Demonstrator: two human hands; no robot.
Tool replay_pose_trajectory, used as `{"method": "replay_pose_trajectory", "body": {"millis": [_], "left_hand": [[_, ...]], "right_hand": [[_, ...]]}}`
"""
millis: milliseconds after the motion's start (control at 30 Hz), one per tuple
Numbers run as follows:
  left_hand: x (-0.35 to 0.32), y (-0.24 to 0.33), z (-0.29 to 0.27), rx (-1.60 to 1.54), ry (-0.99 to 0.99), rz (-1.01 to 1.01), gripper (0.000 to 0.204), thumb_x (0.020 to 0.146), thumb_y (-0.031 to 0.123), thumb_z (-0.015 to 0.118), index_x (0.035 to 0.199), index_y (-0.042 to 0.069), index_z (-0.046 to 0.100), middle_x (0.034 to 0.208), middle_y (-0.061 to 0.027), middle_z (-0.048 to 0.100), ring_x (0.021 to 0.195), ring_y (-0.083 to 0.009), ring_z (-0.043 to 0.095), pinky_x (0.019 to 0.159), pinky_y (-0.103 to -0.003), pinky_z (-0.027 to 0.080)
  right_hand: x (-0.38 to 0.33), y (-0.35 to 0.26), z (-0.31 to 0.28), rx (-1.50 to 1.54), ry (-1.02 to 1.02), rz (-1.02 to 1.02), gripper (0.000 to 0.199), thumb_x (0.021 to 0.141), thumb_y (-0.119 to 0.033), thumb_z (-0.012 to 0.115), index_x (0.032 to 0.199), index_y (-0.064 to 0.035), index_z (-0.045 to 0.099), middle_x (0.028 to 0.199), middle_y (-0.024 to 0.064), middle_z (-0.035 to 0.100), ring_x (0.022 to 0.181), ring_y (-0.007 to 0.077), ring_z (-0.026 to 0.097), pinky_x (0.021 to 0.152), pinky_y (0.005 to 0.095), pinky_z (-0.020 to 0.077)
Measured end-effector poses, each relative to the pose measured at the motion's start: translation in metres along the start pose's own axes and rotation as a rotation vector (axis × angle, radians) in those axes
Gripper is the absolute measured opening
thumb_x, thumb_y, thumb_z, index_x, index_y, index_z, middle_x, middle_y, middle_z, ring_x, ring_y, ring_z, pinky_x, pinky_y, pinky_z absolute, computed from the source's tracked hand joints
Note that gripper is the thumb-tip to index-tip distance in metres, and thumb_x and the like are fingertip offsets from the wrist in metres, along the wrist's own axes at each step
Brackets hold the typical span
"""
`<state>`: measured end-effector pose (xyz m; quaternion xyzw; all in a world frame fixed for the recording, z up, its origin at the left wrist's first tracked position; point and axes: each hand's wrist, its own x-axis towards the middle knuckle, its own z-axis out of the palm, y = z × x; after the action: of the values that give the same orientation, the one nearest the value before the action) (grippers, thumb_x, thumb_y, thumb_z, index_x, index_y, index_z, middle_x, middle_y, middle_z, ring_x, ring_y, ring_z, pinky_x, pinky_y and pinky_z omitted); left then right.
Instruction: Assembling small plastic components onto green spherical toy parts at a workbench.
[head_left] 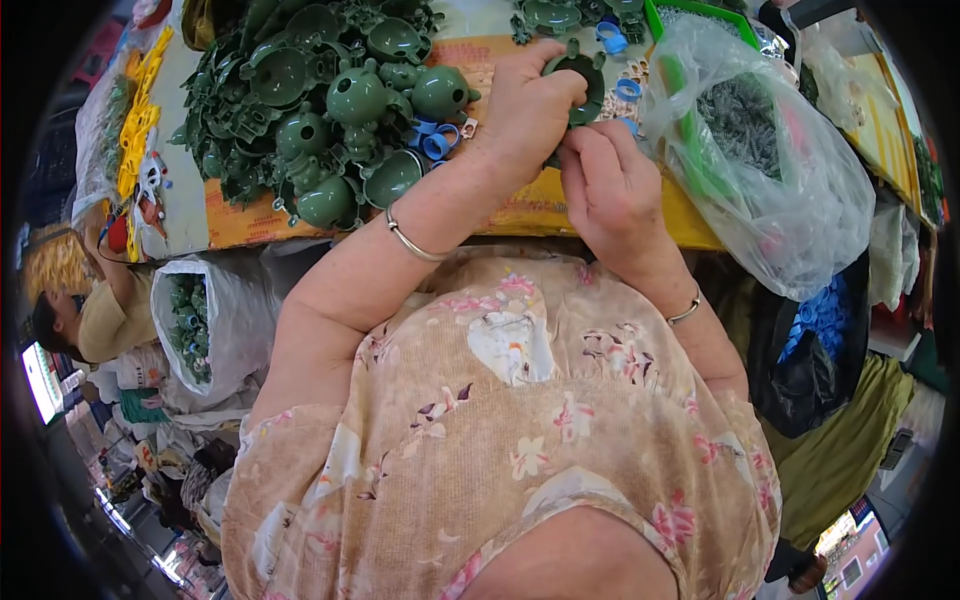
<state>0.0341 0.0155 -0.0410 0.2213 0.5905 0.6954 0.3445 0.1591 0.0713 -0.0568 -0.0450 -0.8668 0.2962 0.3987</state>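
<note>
My left hand is closed round the edge of a dark green hollow plastic shell, holding it above the table's near edge. Just below it, my right hand has its fingertips pinched together against the shell's lower side. Whatever lies between those fingertips is hidden. To the left of my hands is a large heap of glossy green plastic parts, some round with holes, some bowl-shaped. Blue plastic rings lie between that heap and my left wrist. Right of the shell are another blue ring and small beige pieces.
A clear plastic bag with small grey pieces hangs over the table's right edge, by a green tray. Below hangs a black bag with blue parts. At left are yellow straps, a white sack and another person.
</note>
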Motion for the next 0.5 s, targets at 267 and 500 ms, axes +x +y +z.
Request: {"method": "replay_pose_trajectory", "body": {"millis": [267, 500], "left_hand": [[-0.003, 0.003, 0.005, -0.257, 0.068, -0.126, 0.009, 0.076, 0.009, 0.062, 0.083, 0.002, 0.063, 0.078, -0.0024, 0.059, 0.074, -0.0116, 0.052, 0.066, -0.026, 0.042], [0.002, -0.008, 0.001, -0.160, 0.016, -0.109, 0.013, 0.080, 0.011, 0.061, 0.082, -0.001, 0.065, 0.080, -0.0055, 0.062, 0.077, -0.0138, 0.056, 0.069, -0.028, 0.044]], "right_hand": [[-0.008, 0.010, 0.005, 0.411, 0.039, 0.370, 0.019, 0.075, 0.003, 0.072, 0.087, -0.0026, 0.059, 0.076, 0.0091, 0.057, 0.063, 0.0240, 0.058, 0.055, 0.0311, 0.0464], [-0.002, 0.020, 0.000, 0.296, -0.004, 0.230, 0.014, 0.075, 0.002, 0.074, 0.085, -0.0042, 0.067, 0.072, 0.0049, 0.058, 0.063, 0.0150, 0.056, 0.055, 0.0270, 0.0439]]}}
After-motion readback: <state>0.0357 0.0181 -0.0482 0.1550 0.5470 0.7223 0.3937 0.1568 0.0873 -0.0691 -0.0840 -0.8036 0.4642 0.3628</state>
